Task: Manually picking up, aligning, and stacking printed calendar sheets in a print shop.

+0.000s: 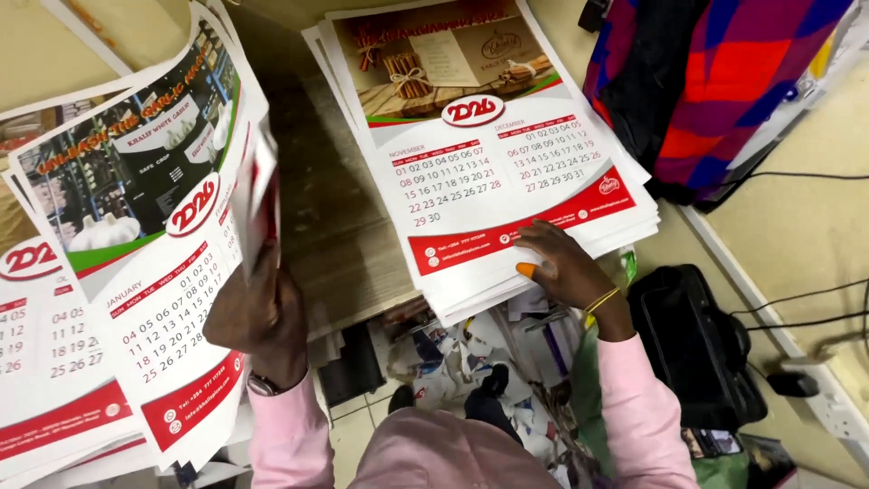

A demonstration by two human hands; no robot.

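Note:
My left hand (pixel 258 317) grips a bundle of printed calendar sheets (pixel 154 244) by its right edge, lifted and tilted over the left side of the wooden table (pixel 330 226). These sheets show a dark photo with garlic bulbs on top and a red band at the bottom. My right hand (pixel 566 267) rests with spread fingers on the near edge of a thick stack of calendar sheets (pixel 489 145) that lies flat on the table's right side. That stack's top sheet shows a brown picture and two month grids. Both arms wear pink sleeves.
More calendar sheets (pixel 45 362) lie under the held bundle at the left. A red, blue and black garment (pixel 715 81) hangs at the upper right. A black bag (pixel 697 344), scattered paper scraps (pixel 462 362) and cables (pixel 806 308) lie on the floor below the table edge.

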